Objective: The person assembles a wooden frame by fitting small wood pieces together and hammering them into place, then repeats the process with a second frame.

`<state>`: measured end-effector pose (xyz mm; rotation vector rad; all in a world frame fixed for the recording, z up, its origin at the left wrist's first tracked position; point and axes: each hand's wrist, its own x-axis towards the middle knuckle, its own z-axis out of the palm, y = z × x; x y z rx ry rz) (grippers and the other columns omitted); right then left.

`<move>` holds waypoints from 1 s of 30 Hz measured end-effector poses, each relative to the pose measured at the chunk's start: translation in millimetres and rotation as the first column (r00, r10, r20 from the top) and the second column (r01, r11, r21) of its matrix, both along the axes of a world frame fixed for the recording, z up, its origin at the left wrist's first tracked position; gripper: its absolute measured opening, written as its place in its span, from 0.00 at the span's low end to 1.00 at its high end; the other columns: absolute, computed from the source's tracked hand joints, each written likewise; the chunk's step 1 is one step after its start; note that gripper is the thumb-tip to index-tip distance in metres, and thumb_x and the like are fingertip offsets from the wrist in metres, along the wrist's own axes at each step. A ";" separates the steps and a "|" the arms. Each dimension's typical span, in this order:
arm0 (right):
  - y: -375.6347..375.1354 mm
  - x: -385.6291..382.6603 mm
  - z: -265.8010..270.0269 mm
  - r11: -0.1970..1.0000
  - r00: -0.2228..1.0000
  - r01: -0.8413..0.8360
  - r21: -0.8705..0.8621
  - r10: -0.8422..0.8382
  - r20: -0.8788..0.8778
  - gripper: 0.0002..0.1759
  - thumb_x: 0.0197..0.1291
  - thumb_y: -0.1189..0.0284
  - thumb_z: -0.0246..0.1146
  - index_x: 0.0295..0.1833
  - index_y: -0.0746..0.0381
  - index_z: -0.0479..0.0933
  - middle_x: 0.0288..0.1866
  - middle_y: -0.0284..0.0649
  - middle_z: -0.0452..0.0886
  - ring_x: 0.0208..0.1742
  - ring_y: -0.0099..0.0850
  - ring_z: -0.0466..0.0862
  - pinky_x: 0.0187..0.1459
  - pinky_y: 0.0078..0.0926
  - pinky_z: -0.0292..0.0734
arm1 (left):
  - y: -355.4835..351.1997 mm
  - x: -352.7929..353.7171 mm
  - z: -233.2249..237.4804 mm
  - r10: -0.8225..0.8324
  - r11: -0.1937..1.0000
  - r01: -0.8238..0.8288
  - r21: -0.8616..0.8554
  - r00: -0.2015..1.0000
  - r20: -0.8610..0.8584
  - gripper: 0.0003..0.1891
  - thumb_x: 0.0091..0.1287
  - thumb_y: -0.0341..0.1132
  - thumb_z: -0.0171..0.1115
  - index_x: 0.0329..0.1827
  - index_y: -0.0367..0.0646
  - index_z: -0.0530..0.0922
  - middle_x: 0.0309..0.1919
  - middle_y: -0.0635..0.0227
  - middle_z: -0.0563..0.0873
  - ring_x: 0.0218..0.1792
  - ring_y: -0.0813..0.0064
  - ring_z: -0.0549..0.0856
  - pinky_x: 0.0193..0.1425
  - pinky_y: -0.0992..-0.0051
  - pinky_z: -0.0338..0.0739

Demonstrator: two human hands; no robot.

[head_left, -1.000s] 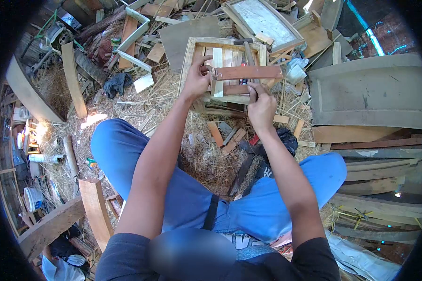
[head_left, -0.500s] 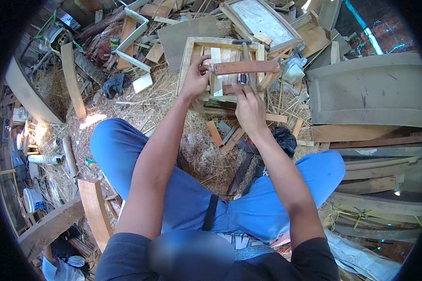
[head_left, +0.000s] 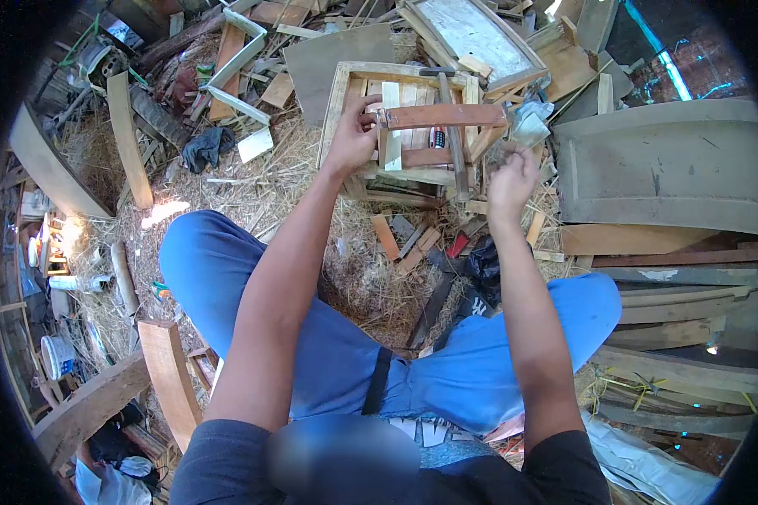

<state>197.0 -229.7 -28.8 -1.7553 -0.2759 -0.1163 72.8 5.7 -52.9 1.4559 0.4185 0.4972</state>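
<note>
My left hand (head_left: 354,139) grips the left end of a small wooden frame, whose reddish-brown top strip (head_left: 442,116) runs to the right. This frame rests on a larger pale wooden frame (head_left: 338,97) with slats inside. A hammer (head_left: 456,151) lies across the larger frame, its handle toward me and passing beneath the reddish strip. Beside the handle is a small black and red object (head_left: 437,137). My right hand (head_left: 514,181) is raised just right of the frames, fingers curled; what they hold, if anything, is too small to make out.
A flat grey board (head_left: 337,71) lies behind the frames. At the right are a large grey panel (head_left: 669,164) and stacked planks (head_left: 674,299). Wood scraps (head_left: 386,237) and straw cover the ground before me. A curved plank (head_left: 168,379) stands near my left knee.
My right hand has moved right and slightly down, away from the hammer handle and the small frame. My left hand stays on the frame's left end.
</note>
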 end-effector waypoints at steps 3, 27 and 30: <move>3.5 8.4 18.4 0.962 0.961 0.059 0.268 0.018 -0.277 0.12 0.69 0.75 0.48 0.44 0.67 0.78 0.31 0.34 0.72 0.32 0.25 0.72 0.37 0.26 0.72 | 1.1 -0.1 -0.2 -0.016 1.000 0.015 -0.015 1.000 -0.005 0.29 0.65 0.26 0.71 0.70 0.39 0.73 0.52 0.66 0.86 0.52 0.77 0.84 0.58 0.74 0.79; 10.0 -5.3 28.8 0.909 0.881 -0.293 -0.297 0.378 0.285 0.09 0.68 0.80 0.55 0.50 0.68 0.78 0.46 0.56 0.80 0.51 0.59 0.79 0.53 0.49 0.73 | 5.3 0.3 -1.8 0.016 1.000 -0.015 0.021 0.999 -0.046 0.26 0.69 0.28 0.68 0.69 0.38 0.71 0.29 0.71 0.84 0.29 0.82 0.82 0.29 0.79 0.75; 6.7 -11.1 26.1 0.912 0.895 -0.267 -0.312 0.355 0.271 0.08 0.67 0.82 0.55 0.49 0.68 0.78 0.45 0.56 0.80 0.50 0.59 0.80 0.53 0.50 0.73 | 5.8 0.6 -3.0 0.003 0.999 -0.001 0.042 0.999 -0.054 0.26 0.69 0.29 0.69 0.68 0.38 0.71 0.28 0.71 0.83 0.28 0.82 0.82 0.25 0.78 0.75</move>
